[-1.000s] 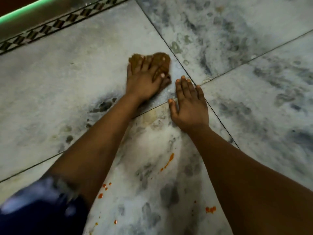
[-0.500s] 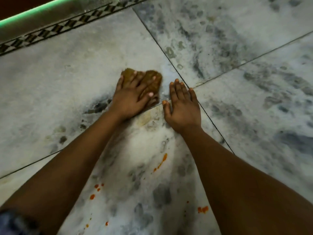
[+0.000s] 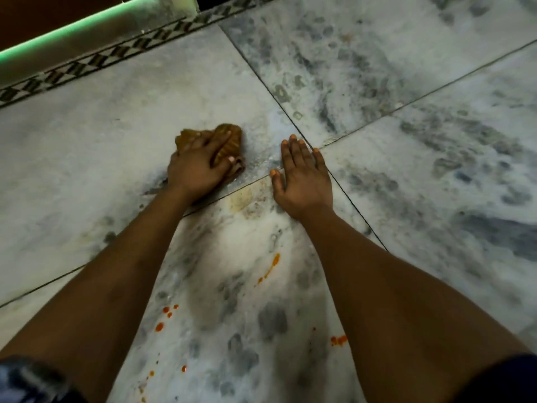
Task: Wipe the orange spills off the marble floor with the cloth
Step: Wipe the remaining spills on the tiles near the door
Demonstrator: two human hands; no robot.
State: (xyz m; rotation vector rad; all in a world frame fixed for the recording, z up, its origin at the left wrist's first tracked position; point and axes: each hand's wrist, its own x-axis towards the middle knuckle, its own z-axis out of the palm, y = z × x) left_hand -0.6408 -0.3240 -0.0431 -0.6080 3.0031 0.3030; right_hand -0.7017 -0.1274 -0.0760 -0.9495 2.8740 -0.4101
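On the marble floor [image 3: 87,146], at the junction of 4 slabs, the left hand [image 3: 197,170] presses a bunched brown cloth [image 3: 229,138] flat against the far-left slab. Its fingers [image 3: 215,142] lie nearly straight and close together over the cloth, while the thumb [image 3: 229,161] bears on the near edge; the fabric is pressed rather than squeezed, though any grip beneath the palm is hidden. The right hand [image 3: 302,175] rests palm-down on the bare floor just beside the cloth, apart from it, fingers straight and almost together, thumb spread; it holds nothing and appears to serve as a brace.

Progress, as judged: the area around the cloth shows no bright orange, only a faint yellowish smear [image 3: 241,199] near the slab joint. The work is far from complete. On the near slab, between the forearms, remain 1 orange streak [image 3: 274,261], a cluster of drops [image 3: 167,314] by the left forearm, a blot [image 3: 338,340] by the right forearm, and scattered specks [image 3: 183,368] nearer the lower edge. All lie well apart from the cloth.
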